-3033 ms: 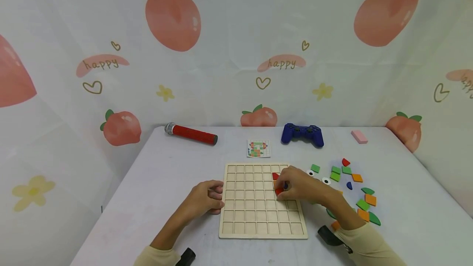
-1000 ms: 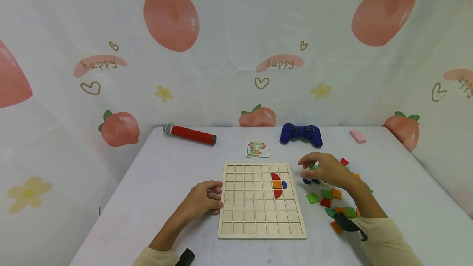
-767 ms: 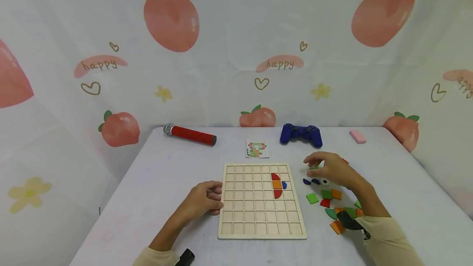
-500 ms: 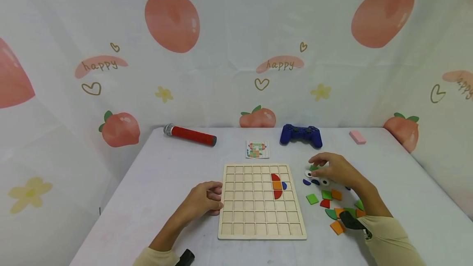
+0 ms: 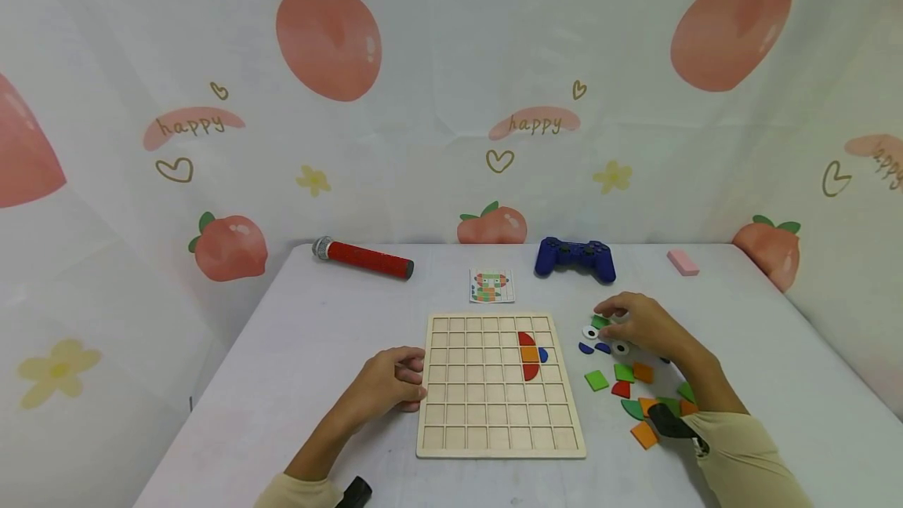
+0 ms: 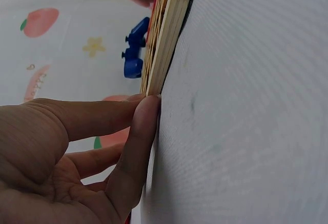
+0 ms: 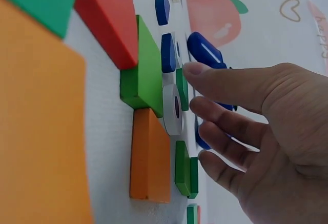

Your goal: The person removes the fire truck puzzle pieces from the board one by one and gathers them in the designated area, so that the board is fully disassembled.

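Note:
A wooden grid board (image 5: 487,414) lies flat mid-table. In its right part sit two red quarter-round tiles (image 5: 531,371), an orange square tile (image 5: 529,354) between them and a blue half-round tile (image 5: 542,355). My left hand (image 5: 384,382) holds the board's left edge; the left wrist view has thumb and a finger meeting at that edge. Over the loose tiles to the right hovers my right hand (image 5: 642,324), fingers loosely bent, nothing seen between them. Nearest it are a green square tile (image 5: 600,321) and a white eye tile (image 5: 590,332); some tiles are hidden under it.
Behind the board lies a small pattern card (image 5: 491,286). A red microphone (image 5: 367,256), a blue game controller (image 5: 574,258) and a pink block (image 5: 683,262) line the far side. Several loose tiles, including an orange square (image 5: 644,435), spread under the right forearm.
Three seconds ago my right hand was over the board, on the red and blue tiles. It has left them there and moved right above the loose tiles. My left hand stays put.

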Demonstrator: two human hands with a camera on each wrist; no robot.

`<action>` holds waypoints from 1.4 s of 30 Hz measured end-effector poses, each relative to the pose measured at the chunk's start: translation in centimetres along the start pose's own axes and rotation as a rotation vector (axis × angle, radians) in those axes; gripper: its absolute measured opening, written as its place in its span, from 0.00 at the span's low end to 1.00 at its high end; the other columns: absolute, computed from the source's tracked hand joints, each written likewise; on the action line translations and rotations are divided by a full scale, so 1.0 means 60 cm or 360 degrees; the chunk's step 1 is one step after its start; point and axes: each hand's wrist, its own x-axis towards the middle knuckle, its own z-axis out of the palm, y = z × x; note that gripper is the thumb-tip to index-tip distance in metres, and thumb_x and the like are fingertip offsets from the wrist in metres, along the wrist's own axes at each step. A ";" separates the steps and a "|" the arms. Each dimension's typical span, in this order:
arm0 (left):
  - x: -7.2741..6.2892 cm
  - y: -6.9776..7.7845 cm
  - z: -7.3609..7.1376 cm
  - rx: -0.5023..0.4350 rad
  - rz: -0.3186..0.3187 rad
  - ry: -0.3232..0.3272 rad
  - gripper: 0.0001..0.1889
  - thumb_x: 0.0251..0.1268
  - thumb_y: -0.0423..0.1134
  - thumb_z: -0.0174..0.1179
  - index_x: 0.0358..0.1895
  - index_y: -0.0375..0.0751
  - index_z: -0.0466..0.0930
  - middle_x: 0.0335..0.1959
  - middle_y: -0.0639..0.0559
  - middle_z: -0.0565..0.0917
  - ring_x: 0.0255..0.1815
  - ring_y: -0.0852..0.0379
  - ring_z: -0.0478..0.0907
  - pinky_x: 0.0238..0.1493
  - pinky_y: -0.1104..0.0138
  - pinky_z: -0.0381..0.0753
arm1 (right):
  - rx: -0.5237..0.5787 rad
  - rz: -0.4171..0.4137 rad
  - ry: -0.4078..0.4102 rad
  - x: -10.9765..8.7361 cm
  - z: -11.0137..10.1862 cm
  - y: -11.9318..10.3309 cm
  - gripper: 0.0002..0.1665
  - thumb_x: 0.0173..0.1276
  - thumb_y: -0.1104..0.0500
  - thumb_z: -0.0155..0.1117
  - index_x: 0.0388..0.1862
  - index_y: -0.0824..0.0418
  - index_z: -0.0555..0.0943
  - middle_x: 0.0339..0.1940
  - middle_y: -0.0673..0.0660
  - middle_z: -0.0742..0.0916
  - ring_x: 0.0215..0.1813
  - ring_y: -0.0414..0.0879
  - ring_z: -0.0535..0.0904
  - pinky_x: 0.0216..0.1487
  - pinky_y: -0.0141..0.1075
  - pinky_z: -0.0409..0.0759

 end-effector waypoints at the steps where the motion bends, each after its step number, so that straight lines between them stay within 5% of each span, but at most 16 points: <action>1: 0.001 -0.001 0.000 0.0002 0.0003 -0.0004 0.34 0.58 0.22 0.72 0.70 0.26 0.74 0.52 0.40 0.79 0.45 0.53 0.80 0.38 0.60 0.93 | -0.0012 0.0006 -0.0004 0.001 0.000 -0.001 0.26 0.68 0.56 0.77 0.62 0.66 0.85 0.56 0.66 0.87 0.58 0.63 0.80 0.63 0.65 0.81; 23: 0.000 -0.001 0.001 0.0008 0.0012 0.0004 0.34 0.58 0.21 0.73 0.70 0.25 0.73 0.53 0.40 0.80 0.45 0.53 0.81 0.38 0.60 0.93 | -0.0046 0.0019 -0.0038 0.001 -0.003 0.000 0.23 0.67 0.60 0.75 0.58 0.70 0.86 0.44 0.59 0.88 0.47 0.53 0.81 0.52 0.54 0.86; 32: -0.001 0.000 0.000 0.0019 0.0010 0.0010 0.34 0.57 0.21 0.73 0.70 0.26 0.74 0.52 0.40 0.80 0.45 0.53 0.81 0.38 0.60 0.93 | 0.0044 -0.0061 -0.0074 0.005 0.004 -0.020 0.22 0.67 0.57 0.77 0.57 0.66 0.87 0.44 0.56 0.87 0.46 0.50 0.79 0.43 0.39 0.82; 42: -0.001 0.001 0.000 0.0022 0.0002 0.0007 0.34 0.58 0.22 0.73 0.70 0.26 0.74 0.53 0.40 0.79 0.46 0.52 0.81 0.38 0.61 0.93 | 0.0114 -0.0247 -0.0136 0.011 0.038 -0.060 0.19 0.67 0.57 0.76 0.55 0.62 0.89 0.40 0.50 0.86 0.42 0.46 0.76 0.37 0.34 0.77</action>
